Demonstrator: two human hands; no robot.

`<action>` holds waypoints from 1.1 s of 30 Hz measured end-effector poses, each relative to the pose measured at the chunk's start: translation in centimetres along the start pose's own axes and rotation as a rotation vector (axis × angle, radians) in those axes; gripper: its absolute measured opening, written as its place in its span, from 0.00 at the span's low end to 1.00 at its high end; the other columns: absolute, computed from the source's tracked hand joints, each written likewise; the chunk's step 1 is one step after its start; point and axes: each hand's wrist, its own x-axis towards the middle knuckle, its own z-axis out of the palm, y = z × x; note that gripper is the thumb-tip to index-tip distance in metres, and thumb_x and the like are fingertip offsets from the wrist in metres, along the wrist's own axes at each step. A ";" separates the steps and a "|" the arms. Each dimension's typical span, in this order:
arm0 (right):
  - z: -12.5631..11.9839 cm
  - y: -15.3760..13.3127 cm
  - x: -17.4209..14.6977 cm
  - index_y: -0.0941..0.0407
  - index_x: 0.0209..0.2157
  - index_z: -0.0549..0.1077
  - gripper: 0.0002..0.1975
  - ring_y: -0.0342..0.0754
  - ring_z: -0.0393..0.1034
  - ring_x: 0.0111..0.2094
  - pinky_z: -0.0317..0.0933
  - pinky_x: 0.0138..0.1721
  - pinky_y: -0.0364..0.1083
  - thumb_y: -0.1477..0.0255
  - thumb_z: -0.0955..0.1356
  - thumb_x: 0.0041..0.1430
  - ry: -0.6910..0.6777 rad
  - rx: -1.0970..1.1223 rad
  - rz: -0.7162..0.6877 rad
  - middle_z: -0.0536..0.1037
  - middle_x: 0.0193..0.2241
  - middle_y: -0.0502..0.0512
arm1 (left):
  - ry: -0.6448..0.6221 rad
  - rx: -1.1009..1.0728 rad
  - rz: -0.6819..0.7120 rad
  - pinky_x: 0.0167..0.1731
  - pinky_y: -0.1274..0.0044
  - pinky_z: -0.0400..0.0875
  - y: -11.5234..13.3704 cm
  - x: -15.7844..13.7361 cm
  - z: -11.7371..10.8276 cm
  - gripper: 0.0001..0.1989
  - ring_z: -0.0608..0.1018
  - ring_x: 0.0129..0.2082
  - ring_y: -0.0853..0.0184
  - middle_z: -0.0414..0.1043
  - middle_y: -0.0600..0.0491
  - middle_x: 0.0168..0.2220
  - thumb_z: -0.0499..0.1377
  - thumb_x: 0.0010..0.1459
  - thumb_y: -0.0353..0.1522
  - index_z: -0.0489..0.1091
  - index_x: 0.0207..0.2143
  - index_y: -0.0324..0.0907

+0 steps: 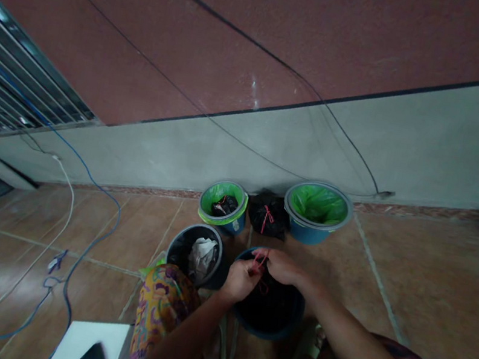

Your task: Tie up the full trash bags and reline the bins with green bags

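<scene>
Between my legs stands a dark blue bin (289, 319) with a black bag (266, 306) inside it. Over its far rim my left hand (241, 279) and my right hand (283, 266) meet, both closed on a red string (261, 261). A loose end of the string hangs down towards the black bag; where it joins the bag is too dark to make out. To the left, close to my left hand, a dark bin (171, 248) with a black liner holds crumpled whitish-grey material (203, 256).
Against the wall stand a green-lined bin (239, 222) holding a dark bundle, a black bag tied with red string (275, 225), and another green-lined blue bin (308, 234). Blue (68, 282) and white (40, 259) cables cross the tiles at left, near a white box (112, 336).
</scene>
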 end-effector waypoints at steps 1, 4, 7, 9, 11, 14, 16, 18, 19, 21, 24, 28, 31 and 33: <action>0.3 0.1 0.2 0.57 0.41 0.77 0.16 0.48 0.73 0.41 0.62 0.45 0.45 0.77 0.61 0.55 -0.035 0.046 -0.013 0.81 0.40 0.56 | 0.018 0.093 0.032 0.33 0.80 0.66 0.3 -0.1 -0.1 0.07 0.73 0.27 0.71 0.74 0.55 0.25 0.58 0.55 0.30 0.76 0.28 0.42; 1.1 0.2 0.5 0.58 0.35 0.77 0.14 0.47 0.72 0.37 0.62 0.41 0.44 0.78 0.61 0.53 -0.085 0.061 0.033 0.81 0.36 0.57 | 0.087 0.281 0.069 0.36 0.78 0.66 0.9 -0.3 -0.3 0.10 0.75 0.31 0.68 0.76 0.53 0.29 0.55 0.57 0.27 0.76 0.31 0.43; 1.4 0.2 0.6 0.59 0.32 0.76 0.12 0.46 0.71 0.34 0.61 0.36 0.43 0.78 0.62 0.53 -0.087 0.043 0.076 0.80 0.33 0.57 | 0.102 0.348 0.045 0.37 0.77 0.67 0.9 -0.4 -0.1 0.13 0.76 0.34 0.65 0.77 0.49 0.33 0.52 0.58 0.26 0.76 0.37 0.44; 1.5 0.5 0.7 0.60 0.33 0.75 0.11 0.45 0.70 0.30 0.60 0.31 0.42 0.77 0.61 0.54 -0.100 0.088 0.090 0.79 0.30 0.56 | 0.111 0.366 0.030 0.38 0.76 0.67 0.8 -0.5 0.2 0.14 0.77 0.36 0.64 0.77 0.47 0.36 0.51 0.59 0.27 0.75 0.41 0.44; 1.6 0.9 0.8 0.60 0.36 0.74 0.12 0.44 0.70 0.27 0.60 0.28 0.41 0.77 0.61 0.54 -0.128 0.152 0.110 0.78 0.28 0.55 | 0.122 0.371 0.030 0.39 0.76 0.67 0.7 -0.6 0.3 0.14 0.76 0.38 0.63 0.76 0.47 0.40 0.52 0.60 0.28 0.75 0.43 0.45; 2.1 1.9 1.1 0.59 0.39 0.74 0.14 0.43 0.71 0.26 0.62 0.28 0.41 0.78 0.61 0.53 -0.186 0.220 0.114 0.79 0.28 0.54 | 0.122 0.393 0.038 0.38 0.78 0.66 0.7 -0.8 0.2 0.13 0.75 0.38 0.64 0.75 0.47 0.41 0.52 0.61 0.29 0.76 0.40 0.45; 2.3 2.3 1.1 0.58 0.37 0.74 0.15 0.43 0.71 0.26 0.62 0.29 0.40 0.80 0.60 0.51 -0.204 0.249 0.106 0.79 0.28 0.52 | 0.115 0.422 0.026 0.35 0.78 0.64 0.8 -0.9 0.0 0.11 0.75 0.35 0.65 0.74 0.48 0.38 0.52 0.61 0.29 0.76 0.36 0.45; 2.5 2.3 1.1 0.58 0.33 0.75 0.15 0.42 0.71 0.25 0.62 0.28 0.40 0.81 0.60 0.49 -0.205 0.270 0.117 0.79 0.27 0.52 | 0.116 0.435 0.010 0.33 0.78 0.62 0.7 -0.8 -0.2 0.11 0.74 0.33 0.66 0.74 0.48 0.36 0.53 0.61 0.30 0.75 0.33 0.44; 2.4 2.1 1.0 0.58 0.32 0.75 0.15 0.42 0.71 0.26 0.62 0.28 0.39 0.82 0.59 0.48 -0.198 0.273 0.133 0.79 0.28 0.53 | 0.121 0.434 0.004 0.33 0.78 0.62 0.7 -0.8 -0.2 0.10 0.74 0.33 0.65 0.74 0.48 0.35 0.53 0.61 0.30 0.75 0.33 0.44; 2.2 1.4 0.9 0.59 0.31 0.75 0.15 0.42 0.72 0.26 0.61 0.28 0.39 0.82 0.59 0.48 -0.167 0.227 0.176 0.80 0.28 0.54 | 0.133 0.433 -0.016 0.34 0.78 0.61 0.5 -0.6 -0.3 0.10 0.74 0.34 0.65 0.74 0.48 0.35 0.53 0.62 0.31 0.74 0.33 0.44; 1.5 0.2 0.7 0.59 0.32 0.77 0.13 0.45 0.74 0.30 0.61 0.31 0.41 0.80 0.61 0.52 -0.047 -0.029 0.195 0.81 0.30 0.57 | 0.120 0.459 -0.062 0.35 0.77 0.60 0.4 -0.5 -0.3 0.10 0.75 0.34 0.64 0.75 0.47 0.33 0.53 0.62 0.33 0.73 0.32 0.43; 0.7 -0.6 0.4 0.59 0.34 0.78 0.14 0.52 0.74 0.41 0.61 0.40 0.45 0.74 0.61 0.61 0.060 -0.406 0.173 0.81 0.37 0.62 | 0.130 0.435 -0.126 0.34 0.77 0.60 0.4 -0.7 -0.3 0.12 0.75 0.33 0.63 0.75 0.47 0.31 0.55 0.61 0.38 0.72 0.27 0.44; 0.2 -0.3 -0.1 0.61 0.37 0.78 0.15 0.54 0.74 0.45 0.62 0.45 0.46 0.77 0.60 0.62 0.057 -0.550 0.250 0.80 0.41 0.66 | 0.152 0.375 -0.183 0.33 0.77 0.58 -0.2 -1.2 -0.4 0.12 0.74 0.31 0.64 0.73 0.49 0.27 0.57 0.59 0.39 0.69 0.23 0.44; -0.2 0.1 -0.4 0.62 0.39 0.78 0.15 0.55 0.73 0.48 0.62 0.47 0.47 0.80 0.60 0.61 0.069 -0.568 0.338 0.79 0.43 0.67 | 0.151 0.345 -0.228 0.31 0.77 0.57 -1.0 -1.8 -0.4 0.14 0.72 0.28 0.66 0.69 0.52 0.22 0.58 0.57 0.38 0.67 0.20 0.44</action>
